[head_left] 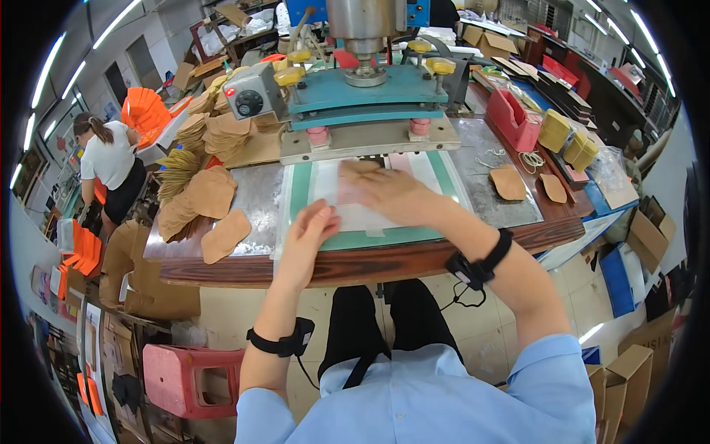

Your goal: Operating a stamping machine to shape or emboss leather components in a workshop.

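Observation:
A teal heat press [366,100] with yellow knobs stands at the back of the bench. On the bench below its plate lies a white sheet [329,185] over a green mat [392,237], with a pinkish patch [347,194] on the sheet. My right hand [392,196] reaches across the patch, its fingers stretched out and slightly smeared; a tan edge shows by the fingertips, and I cannot tell if it is a separate piece. My left hand [314,228] hovers over the mat's near left part, fingers loosely bent and apart, with nothing seen in it.
Tan leather-like pieces [212,191] lie piled at the left, one loose piece [226,237] nearer the edge. At the right are two tan pieces [508,183], a red bin [512,127] and yellow blocks [555,132]. A control box [254,92] adjoins the press. A red stool [194,379] stands below; another person [111,159] works at far left.

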Motion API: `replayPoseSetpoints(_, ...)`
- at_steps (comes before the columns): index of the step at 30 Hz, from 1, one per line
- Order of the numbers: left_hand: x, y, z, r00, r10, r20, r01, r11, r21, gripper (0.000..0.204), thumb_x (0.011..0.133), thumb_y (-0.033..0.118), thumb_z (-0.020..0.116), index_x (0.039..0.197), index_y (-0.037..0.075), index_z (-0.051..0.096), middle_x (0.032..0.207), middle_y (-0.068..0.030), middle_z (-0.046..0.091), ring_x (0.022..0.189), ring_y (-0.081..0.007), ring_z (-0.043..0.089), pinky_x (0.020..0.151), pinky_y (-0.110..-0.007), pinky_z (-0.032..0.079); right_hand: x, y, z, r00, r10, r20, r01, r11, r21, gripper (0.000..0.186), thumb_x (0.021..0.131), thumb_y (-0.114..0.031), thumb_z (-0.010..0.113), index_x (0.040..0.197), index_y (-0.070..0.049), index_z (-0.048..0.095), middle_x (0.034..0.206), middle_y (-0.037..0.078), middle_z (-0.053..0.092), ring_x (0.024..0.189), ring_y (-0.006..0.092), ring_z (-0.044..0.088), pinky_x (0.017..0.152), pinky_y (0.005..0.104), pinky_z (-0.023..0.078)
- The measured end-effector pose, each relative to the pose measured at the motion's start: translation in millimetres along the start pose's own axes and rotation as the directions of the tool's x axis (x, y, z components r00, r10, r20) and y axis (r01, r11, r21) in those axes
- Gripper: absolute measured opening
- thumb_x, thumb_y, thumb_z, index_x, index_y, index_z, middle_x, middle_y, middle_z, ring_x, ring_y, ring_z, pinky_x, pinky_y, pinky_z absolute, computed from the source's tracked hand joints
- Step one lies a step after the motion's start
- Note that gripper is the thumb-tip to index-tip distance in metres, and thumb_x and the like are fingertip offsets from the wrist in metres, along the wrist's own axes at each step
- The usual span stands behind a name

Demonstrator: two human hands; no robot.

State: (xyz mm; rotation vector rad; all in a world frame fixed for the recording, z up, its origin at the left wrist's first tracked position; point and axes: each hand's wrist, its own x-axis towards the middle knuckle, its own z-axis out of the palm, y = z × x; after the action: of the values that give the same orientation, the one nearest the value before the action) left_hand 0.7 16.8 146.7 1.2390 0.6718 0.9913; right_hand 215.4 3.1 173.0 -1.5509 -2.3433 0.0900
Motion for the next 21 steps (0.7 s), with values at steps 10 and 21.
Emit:
replayPoseSetpoints(10,-3,26,-65,0.957,0.094,-0.275,-0.042,0.981,0.187,0.014,0.088,0.014,0.059,0.1,0.006,0.058,0.087,0.002,0.057,0.078,-0.003,0.05,0.066,-0.018,0.041,-92,9,-13,0.963,0.03,-0.268,0.044,0.964,0.263,0.025,0.085,-0.018,0.059,0.104,-0.002,0.061,0.106,0.015,0.061,0.111,0.0305,0.051,0.095,0.0395,0.039)
replayPoseSetpoints(21,2,44,-165,0.865,0.421,-0.272,-0.051,0.614,0.788,0.032,0.09,0.013,0.056,0.118,-0.001,0.052,0.109,-0.011,0.057,0.098,-0.0158,0.055,0.085,-0.028,0.043,-197,114,-77,0.762,0.572,-0.304,-0.547,0.819,0.173,0.014,0.077,-0.012,0.066,0.082,0.001,0.066,0.077,0.013,0.065,0.072,0.0251,0.061,0.069,0.0335,0.047)
